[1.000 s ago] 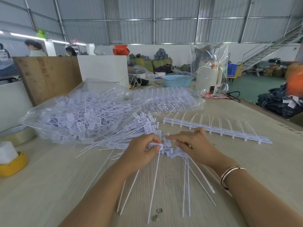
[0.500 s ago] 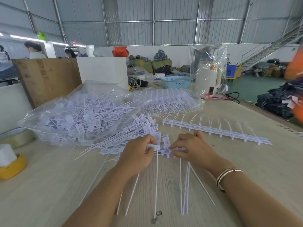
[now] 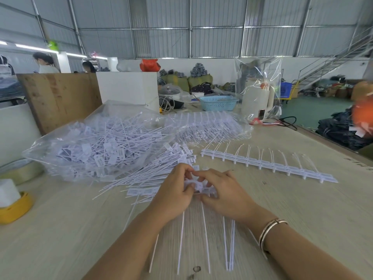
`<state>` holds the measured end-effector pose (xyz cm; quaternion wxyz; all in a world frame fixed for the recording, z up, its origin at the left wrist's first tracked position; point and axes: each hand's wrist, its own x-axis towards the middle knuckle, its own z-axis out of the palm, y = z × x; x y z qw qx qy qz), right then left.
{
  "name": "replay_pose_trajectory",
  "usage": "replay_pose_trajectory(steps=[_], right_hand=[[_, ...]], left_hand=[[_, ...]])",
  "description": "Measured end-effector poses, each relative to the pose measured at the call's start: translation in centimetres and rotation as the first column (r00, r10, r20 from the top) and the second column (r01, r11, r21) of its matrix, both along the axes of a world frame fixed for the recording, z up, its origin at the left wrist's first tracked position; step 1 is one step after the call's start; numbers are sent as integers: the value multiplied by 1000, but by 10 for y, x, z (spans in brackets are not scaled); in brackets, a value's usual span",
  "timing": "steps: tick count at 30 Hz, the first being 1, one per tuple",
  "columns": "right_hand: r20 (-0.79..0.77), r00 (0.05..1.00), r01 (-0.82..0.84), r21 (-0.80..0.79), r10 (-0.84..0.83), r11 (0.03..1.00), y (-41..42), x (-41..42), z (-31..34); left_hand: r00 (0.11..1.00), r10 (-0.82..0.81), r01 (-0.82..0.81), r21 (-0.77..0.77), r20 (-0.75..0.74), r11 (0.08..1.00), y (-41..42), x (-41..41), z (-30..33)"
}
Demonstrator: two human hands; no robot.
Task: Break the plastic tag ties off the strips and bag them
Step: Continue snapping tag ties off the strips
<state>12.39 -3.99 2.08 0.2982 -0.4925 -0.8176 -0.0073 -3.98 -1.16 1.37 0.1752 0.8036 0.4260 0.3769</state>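
Note:
My left hand (image 3: 175,191) and my right hand (image 3: 224,194) meet over the table, both pinching the head end of a white strip of tag ties (image 3: 196,185). Its thin tails (image 3: 203,235) run toward me across the wood. A pile of loose white tag ties (image 3: 153,168) lies just beyond my left hand. Behind it sits a clear plastic bag (image 3: 96,146) full of ties. A full strip (image 3: 268,165) with its ties curving upward lies to the right. Another clear bag with stacked strips (image 3: 207,126) rests further back.
A yellow-rimmed object with a white block (image 3: 12,205) and a tape roll (image 3: 22,172) sit at the left edge. A blue basket (image 3: 218,103), a white kettle in plastic (image 3: 257,100) and a white box (image 3: 127,87) stand at the back. The table edge (image 3: 331,141) runs along the right.
My hands have drawn closer together and moved slightly away from me on the strip's head; the tails have shifted with them. The view has tilted a little.

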Motion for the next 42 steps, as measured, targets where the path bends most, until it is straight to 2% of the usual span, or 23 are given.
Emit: replay_pose_trajectory(steps=[6, 10, 13, 20, 25, 31, 38, 42], right_hand=[[-59, 998, 38, 9, -38, 999, 5, 2, -4], [-79, 996, 42, 17, -41, 999, 8, 4, -6], [-56, 997, 49, 23, -48, 999, 8, 6, -6], [0, 997, 74, 94, -75, 993, 7, 6, -4], [13, 999, 50, 83, -51, 995, 6, 10, -1], [-6, 1000, 30, 82, -30, 996, 7, 13, -1], [-10, 1000, 6, 73, -5, 997, 8, 14, -1], [-73, 997, -10, 69, 15, 998, 9, 18, -1]], left_hand=[[1000, -7, 7, -6, -17, 1000, -3, 4, 0], [974, 132, -106, 144, -185, 984, 0, -4, 3], [951, 154, -123, 131, -268, 984, 1, -6, 2], [970, 58, -28, 128, -238, 991, -1, -5, 1], [984, -7, 31, 132, -177, 991, -2, -4, 3], [991, -68, 82, 123, -112, 989, -1, -4, 4], [991, -78, 89, 106, -107, 990, -2, -4, 6], [988, -94, 109, 131, -121, 985, -4, -4, 7]])
